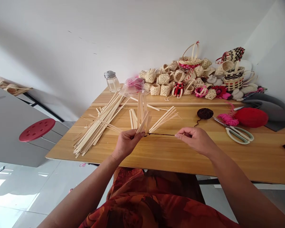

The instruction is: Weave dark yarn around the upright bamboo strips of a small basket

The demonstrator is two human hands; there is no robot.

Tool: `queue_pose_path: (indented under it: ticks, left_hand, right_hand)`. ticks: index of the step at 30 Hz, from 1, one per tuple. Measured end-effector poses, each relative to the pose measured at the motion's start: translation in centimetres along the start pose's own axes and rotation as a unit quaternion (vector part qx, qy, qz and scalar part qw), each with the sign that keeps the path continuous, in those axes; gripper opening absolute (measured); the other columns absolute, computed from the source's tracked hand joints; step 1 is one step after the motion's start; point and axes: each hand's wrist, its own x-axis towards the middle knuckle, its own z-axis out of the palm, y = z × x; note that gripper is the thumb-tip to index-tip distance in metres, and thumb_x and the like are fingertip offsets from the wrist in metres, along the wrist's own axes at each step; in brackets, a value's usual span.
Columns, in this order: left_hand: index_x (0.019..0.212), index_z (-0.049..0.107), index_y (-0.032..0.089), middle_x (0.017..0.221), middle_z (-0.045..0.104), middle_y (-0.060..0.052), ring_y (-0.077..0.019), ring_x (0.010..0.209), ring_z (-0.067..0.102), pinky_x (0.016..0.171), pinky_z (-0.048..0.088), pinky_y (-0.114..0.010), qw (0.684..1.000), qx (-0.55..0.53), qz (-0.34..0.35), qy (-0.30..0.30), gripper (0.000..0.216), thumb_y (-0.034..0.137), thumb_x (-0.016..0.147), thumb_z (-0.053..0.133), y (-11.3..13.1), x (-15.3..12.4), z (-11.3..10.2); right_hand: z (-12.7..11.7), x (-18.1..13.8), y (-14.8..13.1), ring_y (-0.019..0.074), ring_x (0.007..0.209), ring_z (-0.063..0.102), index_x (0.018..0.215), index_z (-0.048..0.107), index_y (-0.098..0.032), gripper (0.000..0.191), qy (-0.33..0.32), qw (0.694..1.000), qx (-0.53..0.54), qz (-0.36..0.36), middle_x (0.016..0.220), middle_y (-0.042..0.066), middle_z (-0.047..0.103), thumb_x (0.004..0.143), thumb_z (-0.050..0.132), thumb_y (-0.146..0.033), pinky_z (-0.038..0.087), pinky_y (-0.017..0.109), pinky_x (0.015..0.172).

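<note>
My left hand [128, 142] pinches the base of a small woven piece whose pale wooden strips [142, 110] fan out upward and to both sides. Dark brown yarn [161, 134] runs taut from that base to my right hand [196, 138], whose thumb and fingers are closed on it. Behind the right hand lies a dark brown yarn ball [205, 113] with a loose tail curling toward the hand. To the left of my left hand, a long bundle of loose wooden strips [101, 125] rests on the table.
Scissors [237, 131] lie right of my right hand, near a red yarn ball [251, 117] and pink yarn [228, 119]. Many small woven baskets [165, 79] crowd the table's back beside a plastic bag [133, 85] and glass jar [112, 81]. A red stool [37, 129] stands left.
</note>
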Motion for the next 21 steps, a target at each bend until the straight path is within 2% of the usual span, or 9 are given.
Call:
queue_pose_path:
  ticks: [3,11,16,21]
  left_hand:
    - [0.090,0.080,0.017,0.077,0.076,-0.004,-0.0165,0.069,0.068,0.066,0.056,-0.027,1.000,-0.028,-0.011,0.005,0.027,0.042,0.080,0.075,0.2,-0.2,0.1]
    - [0.093,0.077,0.016,0.082,0.075,-0.005,-0.0170,0.076,0.070,0.071,0.063,-0.030,0.993,-0.098,-0.060,-0.035,0.034,0.045,0.076,0.079,1.3,-0.3,0.5]
    - [0.099,0.076,0.016,0.089,0.077,-0.006,-0.0192,0.083,0.072,0.072,0.065,-0.032,0.990,-0.123,-0.066,-0.032,0.037,0.046,0.076,0.079,2.2,-0.2,0.3]
    - [0.102,0.076,0.016,0.094,0.077,-0.007,-0.0222,0.087,0.073,0.070,0.065,-0.032,0.989,-0.123,-0.082,-0.027,0.041,0.047,0.074,0.080,2.6,-0.2,1.0]
  right_hand:
    - [0.1,0.3,0.7,0.0117,0.051,0.036,0.076,0.072,-0.021,0.035,0.007,1.000,0.002,0.008,0.053,-0.004,0.043,0.083,0.063,-0.054,0.026,0.027,0.050]
    - [1.5,0.9,2.6,0.0128,0.054,0.041,0.070,0.068,-0.020,0.037,0.006,1.000,-0.023,0.006,0.056,-0.003,0.049,0.083,0.060,-0.055,0.030,0.028,0.054]
    - [1.7,0.8,2.8,0.0131,0.054,0.042,0.071,0.068,-0.020,0.037,0.010,1.000,-0.021,-0.007,0.056,-0.003,0.051,0.083,0.059,-0.055,0.030,0.028,0.053]
    - [2.3,1.4,3.6,0.0142,0.053,0.044,0.069,0.066,-0.020,0.035,0.036,0.999,-0.036,0.018,0.054,-0.003,0.051,0.082,0.058,-0.052,0.031,0.028,0.054]
